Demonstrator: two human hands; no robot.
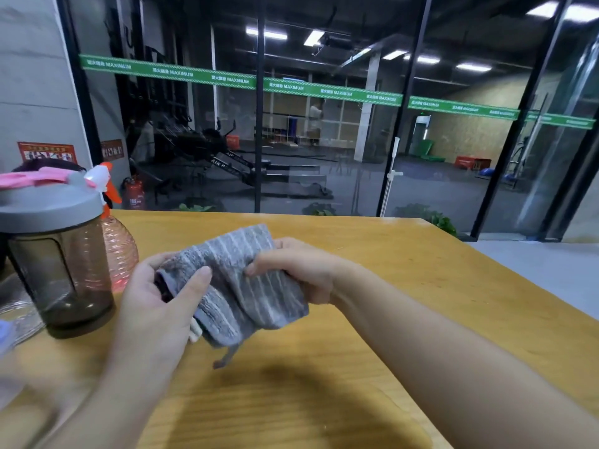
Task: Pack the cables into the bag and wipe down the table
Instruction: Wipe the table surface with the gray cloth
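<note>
A grey cloth with pale stripes (238, 280) hangs folded a little above the wooden table (405, 270). My left hand (162, 306) grips its left edge, thumb on top. My right hand (298, 268) pinches the cloth's right side from above. A loose corner of the cloth dangles down toward the tabletop. No cables or bag are in view.
A smoky brown shaker bottle with a grey lid (55, 254) stands at the left. Behind it is a pink spray bottle with an orange trigger (113, 241). Clear plastic lies at the far left edge (16, 312). A glass wall stands beyond the table's far edge.
</note>
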